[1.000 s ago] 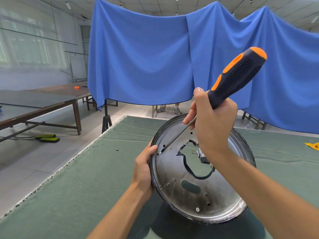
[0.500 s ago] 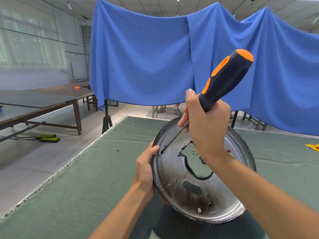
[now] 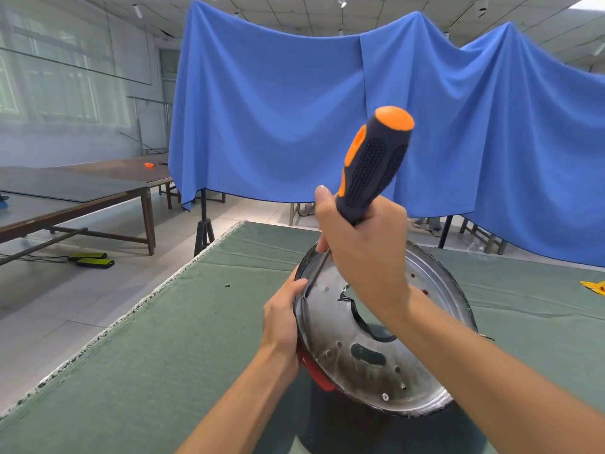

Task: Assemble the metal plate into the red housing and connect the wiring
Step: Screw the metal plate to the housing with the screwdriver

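A round metal plate (image 3: pixel 343 332) with several holes and a curved cut-out sits in the red housing (image 3: pixel 316 375), whose red rim shows at the lower left. The assembly is tilted toward me on the green table. My left hand (image 3: pixel 283 314) grips its left rim, thumb over the edge. My right hand (image 3: pixel 360 253) grips a black and orange screwdriver (image 3: pixel 373 165), handle up, its shaft running down to a spot near the plate's left edge beside my left thumb. A screw (image 3: pixel 385 396) sits at the plate's lower edge. No wiring is visible.
The green felt table (image 3: pixel 163 371) ends at a frayed left edge (image 3: pixel 108 329). A small loose screw (image 3: pixel 227 285) lies near that edge. A yellow item (image 3: pixel 594 286) lies at the far right. Blue cloth (image 3: pixel 294 119) hangs behind; wooden tables stand at left.
The screwdriver handle has swung from leaning right to nearly upright, and my right hand moved left. The tip stays near the plate's left edge. My left hand keeps its hold.
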Demonstrator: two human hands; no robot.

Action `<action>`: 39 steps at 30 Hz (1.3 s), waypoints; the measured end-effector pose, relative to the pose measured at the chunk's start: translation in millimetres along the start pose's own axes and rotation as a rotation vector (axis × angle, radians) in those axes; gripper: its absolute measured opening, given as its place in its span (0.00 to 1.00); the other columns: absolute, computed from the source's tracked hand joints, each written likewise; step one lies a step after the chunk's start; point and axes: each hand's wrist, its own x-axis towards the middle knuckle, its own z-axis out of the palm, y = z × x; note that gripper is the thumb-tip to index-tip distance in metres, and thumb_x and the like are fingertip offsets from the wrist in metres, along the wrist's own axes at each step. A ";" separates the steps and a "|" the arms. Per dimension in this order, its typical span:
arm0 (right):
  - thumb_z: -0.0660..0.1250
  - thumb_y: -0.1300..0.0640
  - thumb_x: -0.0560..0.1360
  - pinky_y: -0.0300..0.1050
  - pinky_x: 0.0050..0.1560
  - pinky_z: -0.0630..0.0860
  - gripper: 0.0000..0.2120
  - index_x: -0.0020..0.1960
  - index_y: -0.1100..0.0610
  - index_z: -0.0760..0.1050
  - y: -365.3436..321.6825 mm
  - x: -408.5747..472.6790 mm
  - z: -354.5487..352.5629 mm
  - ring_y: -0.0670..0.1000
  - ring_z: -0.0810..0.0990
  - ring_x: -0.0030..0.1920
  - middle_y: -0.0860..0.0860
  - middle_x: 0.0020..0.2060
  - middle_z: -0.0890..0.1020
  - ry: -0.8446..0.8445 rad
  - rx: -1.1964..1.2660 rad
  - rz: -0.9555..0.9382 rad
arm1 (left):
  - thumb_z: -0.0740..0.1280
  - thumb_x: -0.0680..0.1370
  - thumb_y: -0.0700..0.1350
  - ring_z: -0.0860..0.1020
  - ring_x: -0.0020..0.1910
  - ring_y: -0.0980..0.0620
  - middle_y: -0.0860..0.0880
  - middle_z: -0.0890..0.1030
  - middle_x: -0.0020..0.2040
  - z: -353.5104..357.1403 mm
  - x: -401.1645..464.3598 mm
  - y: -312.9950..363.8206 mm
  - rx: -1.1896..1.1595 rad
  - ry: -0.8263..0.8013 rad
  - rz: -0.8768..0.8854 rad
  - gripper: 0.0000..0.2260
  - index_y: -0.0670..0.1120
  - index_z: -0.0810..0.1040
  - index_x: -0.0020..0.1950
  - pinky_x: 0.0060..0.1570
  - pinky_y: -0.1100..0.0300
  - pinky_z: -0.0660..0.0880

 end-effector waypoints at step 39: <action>0.60 0.35 0.72 0.58 0.39 0.80 0.26 0.31 0.57 0.72 51.4 9.6 0.6 0.49 0.78 0.27 0.49 0.22 0.79 -0.292 -0.151 0.378 | 0.75 0.71 0.41 0.81 0.36 0.58 0.57 0.83 0.34 -1.2 -2.6 -12.1 0.787 0.058 0.566 0.08 0.53 0.81 0.38 0.41 0.62 0.77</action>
